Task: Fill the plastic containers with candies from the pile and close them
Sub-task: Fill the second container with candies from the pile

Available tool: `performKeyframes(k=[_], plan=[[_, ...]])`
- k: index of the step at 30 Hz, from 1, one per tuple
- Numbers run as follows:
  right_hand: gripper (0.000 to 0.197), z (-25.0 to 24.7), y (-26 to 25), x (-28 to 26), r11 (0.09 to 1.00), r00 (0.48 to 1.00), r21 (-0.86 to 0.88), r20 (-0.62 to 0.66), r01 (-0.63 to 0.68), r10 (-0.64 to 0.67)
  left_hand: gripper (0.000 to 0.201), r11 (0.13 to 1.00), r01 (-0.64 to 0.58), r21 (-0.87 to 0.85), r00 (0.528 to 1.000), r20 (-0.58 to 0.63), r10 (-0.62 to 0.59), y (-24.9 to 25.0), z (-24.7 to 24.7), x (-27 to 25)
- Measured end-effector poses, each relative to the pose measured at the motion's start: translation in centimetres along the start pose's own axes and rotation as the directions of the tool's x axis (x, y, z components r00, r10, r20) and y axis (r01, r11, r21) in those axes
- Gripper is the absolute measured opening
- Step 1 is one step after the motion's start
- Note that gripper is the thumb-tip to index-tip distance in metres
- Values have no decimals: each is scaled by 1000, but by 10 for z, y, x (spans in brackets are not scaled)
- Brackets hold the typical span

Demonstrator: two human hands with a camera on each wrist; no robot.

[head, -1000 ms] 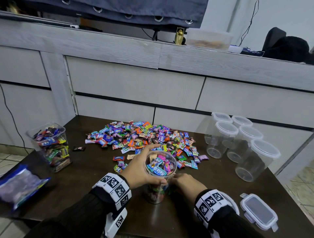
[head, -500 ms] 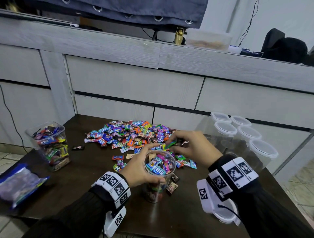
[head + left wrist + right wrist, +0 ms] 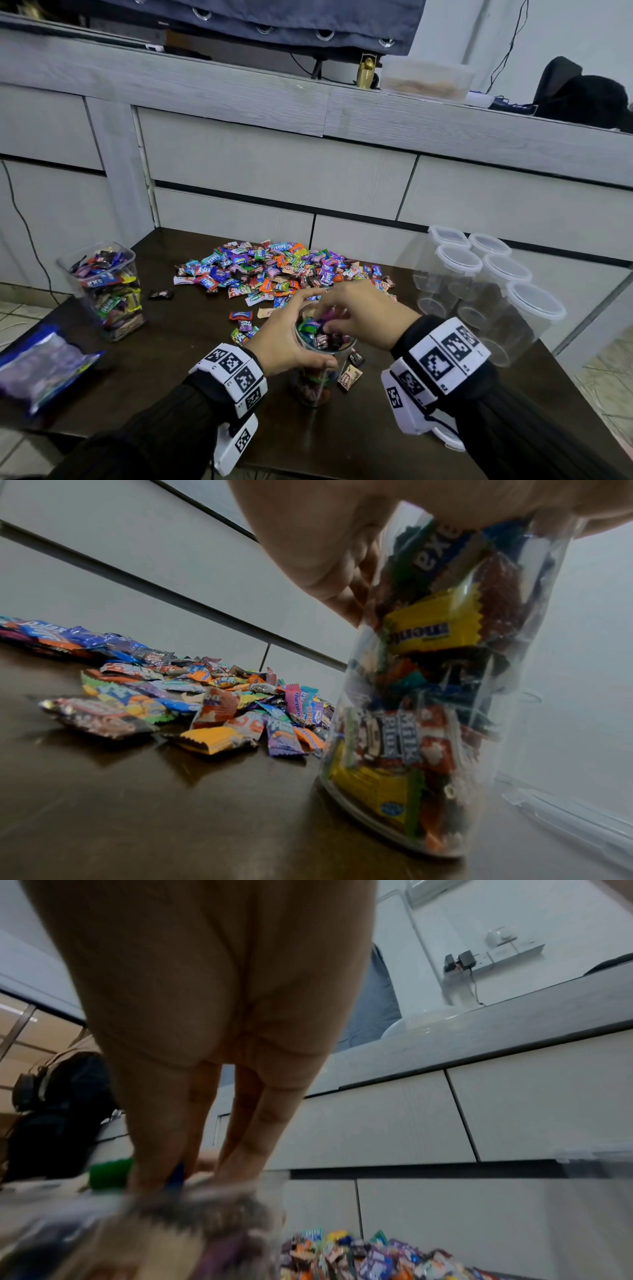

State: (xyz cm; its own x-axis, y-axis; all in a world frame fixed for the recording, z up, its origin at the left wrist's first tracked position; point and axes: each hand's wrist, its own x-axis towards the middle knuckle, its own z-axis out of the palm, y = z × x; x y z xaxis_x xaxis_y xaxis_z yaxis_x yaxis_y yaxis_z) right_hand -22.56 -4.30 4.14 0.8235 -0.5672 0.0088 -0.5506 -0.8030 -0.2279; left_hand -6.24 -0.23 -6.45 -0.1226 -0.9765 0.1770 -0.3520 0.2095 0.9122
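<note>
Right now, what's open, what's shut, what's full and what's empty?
Round container: open, nearly full, upright, held by left hand.
Right hand: fingers over its mouth, on candies.
Square container: full, no lid.
Five containers: empty, lids on.
Candy pile: loose on table.

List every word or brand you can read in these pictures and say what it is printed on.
"Relaxa": blue wrapper in the candy pile.
"mentos", seen reversed: yellow wrapper inside the clear round plastic container.
"Milk Plus": wrapper lower in that container.
"mentos": pink wrapper on the dark table.
Other wrappers: too blurred.
</note>
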Motion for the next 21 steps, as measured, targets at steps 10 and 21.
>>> performKeyframes(k=[10,21], plan=[[18,7,9,-9,992,979,128,-204,21,6,110,993,-63,103,998,-9,64,10,-5,-1],[29,66,71,-25,912,914,65,62,-405,401,79,784,-165,598,971,239,22,39,-68,-35]])
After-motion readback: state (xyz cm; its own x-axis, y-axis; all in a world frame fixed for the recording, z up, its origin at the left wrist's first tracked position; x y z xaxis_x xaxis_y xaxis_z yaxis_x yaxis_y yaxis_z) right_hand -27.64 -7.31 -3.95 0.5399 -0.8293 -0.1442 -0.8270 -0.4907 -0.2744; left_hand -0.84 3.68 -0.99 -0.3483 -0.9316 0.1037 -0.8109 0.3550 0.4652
